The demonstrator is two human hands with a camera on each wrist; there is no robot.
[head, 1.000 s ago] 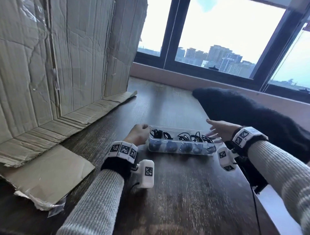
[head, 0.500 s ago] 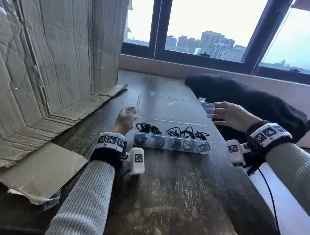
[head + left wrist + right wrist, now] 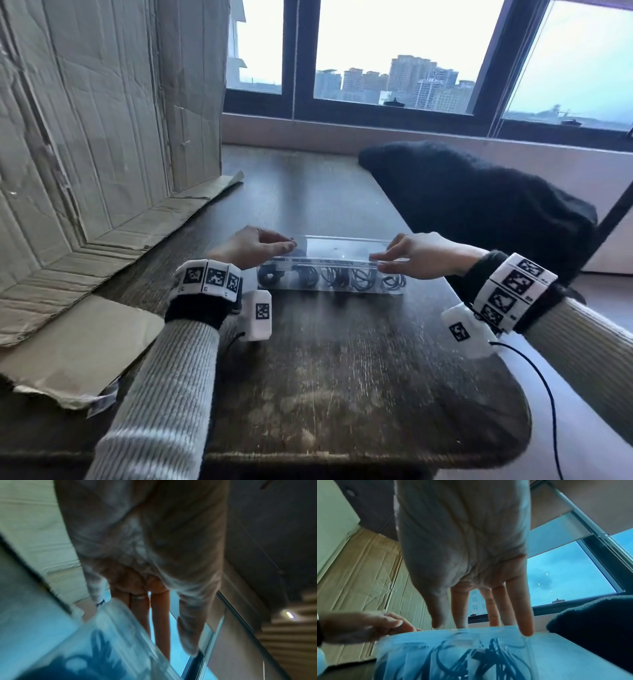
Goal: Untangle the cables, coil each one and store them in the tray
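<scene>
A clear plastic tray (image 3: 329,291) stands on the dark wooden table (image 3: 342,377), with several black coiled cables (image 3: 359,279) inside. Its clear lid (image 3: 339,248) lies low over the tray, almost flat. My left hand (image 3: 286,246) pinches the lid's left end between thumb and fingers. My right hand (image 3: 380,260) rests on the right end with straight fingers. The right wrist view shows the right hand (image 3: 479,608) reaching to the lid's edge above the tray (image 3: 453,655), and the left hand (image 3: 368,626) at the far end. The left wrist view is blurred.
A tall cardboard box (image 3: 85,137) stands at the left, with a flat cardboard sheet (image 3: 75,342) lying in front of it. A black fabric heap (image 3: 479,205) lies at the back right, over the table's right edge. A thin black wire (image 3: 544,394) hangs below my right wrist.
Half a second ago the lid stood open behind the tray. Both hands have since swung it forward and down over the cables.
</scene>
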